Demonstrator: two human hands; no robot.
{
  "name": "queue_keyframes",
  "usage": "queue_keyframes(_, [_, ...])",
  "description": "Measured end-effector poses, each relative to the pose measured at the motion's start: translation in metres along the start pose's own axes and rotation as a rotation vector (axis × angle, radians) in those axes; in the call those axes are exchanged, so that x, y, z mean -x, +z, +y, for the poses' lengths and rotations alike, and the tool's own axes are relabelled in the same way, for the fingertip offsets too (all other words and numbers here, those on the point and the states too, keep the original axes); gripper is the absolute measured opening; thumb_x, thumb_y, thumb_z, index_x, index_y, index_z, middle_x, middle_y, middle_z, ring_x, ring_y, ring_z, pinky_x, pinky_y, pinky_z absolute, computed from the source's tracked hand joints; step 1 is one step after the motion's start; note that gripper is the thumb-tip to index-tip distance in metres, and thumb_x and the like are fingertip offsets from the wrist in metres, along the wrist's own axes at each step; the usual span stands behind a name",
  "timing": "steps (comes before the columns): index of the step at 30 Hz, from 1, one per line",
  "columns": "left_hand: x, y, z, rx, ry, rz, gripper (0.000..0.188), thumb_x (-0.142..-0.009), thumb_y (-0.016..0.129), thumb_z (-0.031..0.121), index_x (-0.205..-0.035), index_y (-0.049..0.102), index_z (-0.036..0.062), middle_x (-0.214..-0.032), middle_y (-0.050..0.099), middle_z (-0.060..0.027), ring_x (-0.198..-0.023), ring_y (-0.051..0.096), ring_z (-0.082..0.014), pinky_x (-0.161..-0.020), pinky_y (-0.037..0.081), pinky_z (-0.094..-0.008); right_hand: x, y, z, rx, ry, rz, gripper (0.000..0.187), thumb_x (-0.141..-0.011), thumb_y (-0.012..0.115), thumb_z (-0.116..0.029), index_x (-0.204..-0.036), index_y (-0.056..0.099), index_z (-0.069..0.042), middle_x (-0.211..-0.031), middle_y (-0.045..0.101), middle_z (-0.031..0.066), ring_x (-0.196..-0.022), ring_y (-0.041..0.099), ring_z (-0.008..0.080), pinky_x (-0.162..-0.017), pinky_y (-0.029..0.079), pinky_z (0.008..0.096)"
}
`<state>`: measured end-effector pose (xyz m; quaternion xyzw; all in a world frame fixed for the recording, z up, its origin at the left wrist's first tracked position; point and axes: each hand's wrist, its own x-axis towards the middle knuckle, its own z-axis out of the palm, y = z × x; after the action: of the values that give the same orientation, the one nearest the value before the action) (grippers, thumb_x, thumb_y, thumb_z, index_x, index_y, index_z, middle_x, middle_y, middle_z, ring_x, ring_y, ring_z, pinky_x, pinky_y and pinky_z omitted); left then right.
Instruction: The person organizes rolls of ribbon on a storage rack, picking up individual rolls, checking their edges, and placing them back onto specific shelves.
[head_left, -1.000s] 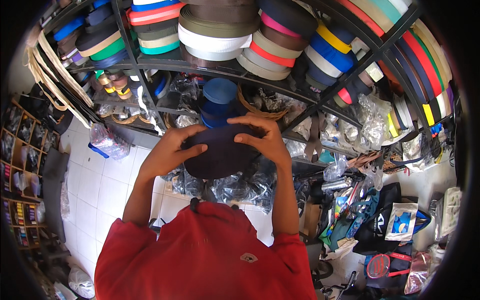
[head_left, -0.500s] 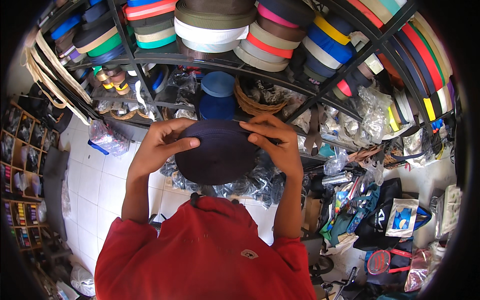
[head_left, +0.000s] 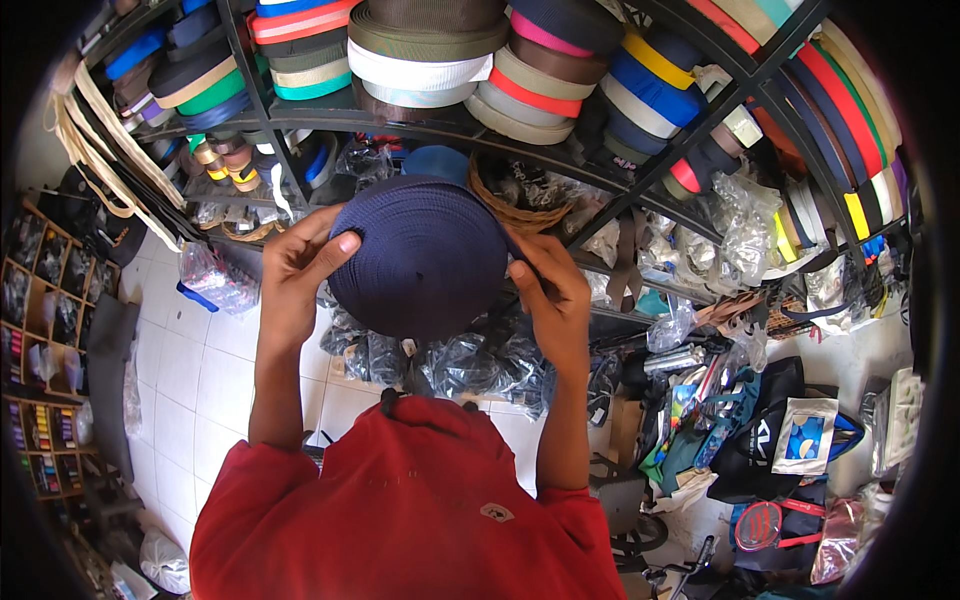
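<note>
A large roll of navy webbing (head_left: pixel 420 262) is held up in front of the shelf, its flat spiral face turned toward me. My left hand (head_left: pixel 298 262) grips its left edge, thumb on the face and fingers behind. At the right edge, my right hand (head_left: pixel 552 290) is closed with thumb and fingers on a dark strip that seems to be the roll's loose end. Part of a light blue roll (head_left: pixel 437 162) shows on the shelf behind; the navy roll hides what lies below it.
Colourful webbing rolls (head_left: pixel 430 70) stack along the black shelf rack (head_left: pixel 560 155) ahead. A wicker basket (head_left: pixel 520 205) sits on the lower shelf. Dark plastic-wrapped goods (head_left: pixel 470 365) lie below. Bags (head_left: pixel 760 430) crowd the right; a compartment rack (head_left: pixel 45 270) stands left.
The roll has tilted so its spiral face shows more fully, and it has risen slightly. My right hand has moved down from its top edge to its right side.
</note>
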<state>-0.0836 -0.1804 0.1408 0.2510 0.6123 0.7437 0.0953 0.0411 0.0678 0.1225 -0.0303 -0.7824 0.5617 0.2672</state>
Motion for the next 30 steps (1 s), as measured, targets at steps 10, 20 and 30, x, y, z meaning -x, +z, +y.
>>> queue_keyframes(10, [0.012,0.027,-0.012,0.157,0.076,0.175,0.038,-0.093,0.065,0.005,-0.127,0.058,-0.0108,-0.116,0.069,-0.0145,-0.106,0.064,-0.0174,-0.097,0.046,-0.0297,0.003,0.026,0.013,0.053,-0.165,0.223,0.043,-0.100,0.059,-0.021,-0.139,0.056,-0.002,-0.113,0.063,0.0092,-0.097,0.058,0.0182,-0.093,0.043,0.0306])
queue_keyframes(20, [0.028,0.048,-0.031,0.254,0.060,0.175,0.042,-0.093,0.064,0.004,-0.130,0.054,-0.0121,-0.120,0.067,-0.0163,-0.109,0.063,-0.0191,-0.099,0.046,-0.0310,0.012,0.025,0.013,-0.005,-0.133,0.440,0.036,-0.098,0.064,-0.019,-0.129,0.064,-0.002,-0.106,0.062,0.0074,-0.095,0.057,0.0149,-0.087,0.044,0.0261])
queue_keyframes(30, [0.039,0.085,-0.060,0.286,-0.172,-0.034,0.047,-0.089,0.069,0.000,-0.132,0.053,-0.0062,-0.120,0.066,-0.0143,-0.111,0.062,-0.0177,-0.099,0.047,-0.0311,0.030,-0.009,0.016,0.111,-0.193,0.708,0.023,-0.089,0.071,-0.006,-0.110,0.073,0.002,-0.101,0.069,0.0125,-0.092,0.065,0.0195,-0.082,0.049,0.0287])
